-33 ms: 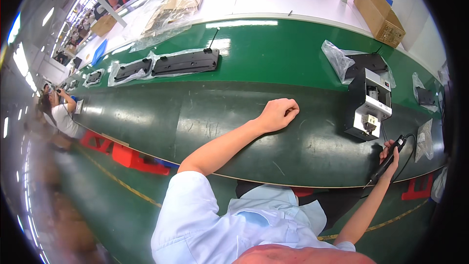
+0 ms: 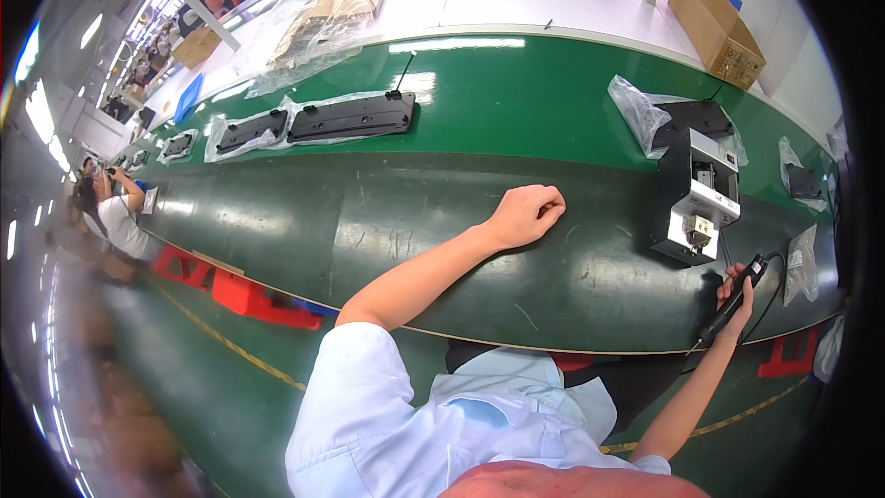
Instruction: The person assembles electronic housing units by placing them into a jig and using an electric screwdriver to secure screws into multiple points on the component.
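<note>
My left hand rests on the dark work mat, its fingers loosely curled with nothing visible in them. At the right, near the bench's front edge, my right hand grips a black electric screwdriver. Its thin bit points down toward me, and a cord runs from its upper end. Just beyond that hand stands a black and silver boxy device, probably a screw feeder, with a small light-coloured block at its front. A clear bag of small parts lies to the right of the screwdriver.
Long black panels lie on plastic film along the green far strip, with another black panel behind the device. A cardboard box and plastic sheeting sit on the white far bench. Another person works at far left, near red stools.
</note>
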`<action>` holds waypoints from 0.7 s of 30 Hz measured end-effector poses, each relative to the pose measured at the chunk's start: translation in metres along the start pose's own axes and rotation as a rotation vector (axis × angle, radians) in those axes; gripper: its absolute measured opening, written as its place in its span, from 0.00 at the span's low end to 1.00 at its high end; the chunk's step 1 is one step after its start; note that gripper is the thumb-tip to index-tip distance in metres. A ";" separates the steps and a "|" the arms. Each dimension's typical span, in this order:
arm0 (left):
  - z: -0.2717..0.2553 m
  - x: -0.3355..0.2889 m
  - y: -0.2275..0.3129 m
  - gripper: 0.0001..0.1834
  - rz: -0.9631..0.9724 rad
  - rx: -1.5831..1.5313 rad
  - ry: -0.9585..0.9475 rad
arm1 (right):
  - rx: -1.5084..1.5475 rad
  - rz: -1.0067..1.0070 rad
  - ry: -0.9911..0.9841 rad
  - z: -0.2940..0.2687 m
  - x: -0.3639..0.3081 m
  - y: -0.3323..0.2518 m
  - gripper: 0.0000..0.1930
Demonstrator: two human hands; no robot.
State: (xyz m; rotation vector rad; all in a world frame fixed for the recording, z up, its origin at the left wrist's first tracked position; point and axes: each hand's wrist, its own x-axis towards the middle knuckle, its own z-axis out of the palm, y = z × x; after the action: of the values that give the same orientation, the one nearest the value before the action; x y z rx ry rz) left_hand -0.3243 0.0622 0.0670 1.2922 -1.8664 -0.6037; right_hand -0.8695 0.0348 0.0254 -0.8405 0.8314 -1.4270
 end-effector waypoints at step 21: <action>-0.003 -0.003 -0.001 0.06 0.011 0.002 0.001 | -0.019 -0.020 0.023 0.007 -0.003 0.000 0.23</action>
State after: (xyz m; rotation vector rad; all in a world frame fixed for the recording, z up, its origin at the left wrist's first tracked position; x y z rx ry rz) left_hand -0.3206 0.0651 0.0672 1.2823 -1.8731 -0.5950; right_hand -0.8630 0.0379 0.0289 -0.8501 0.8573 -1.4510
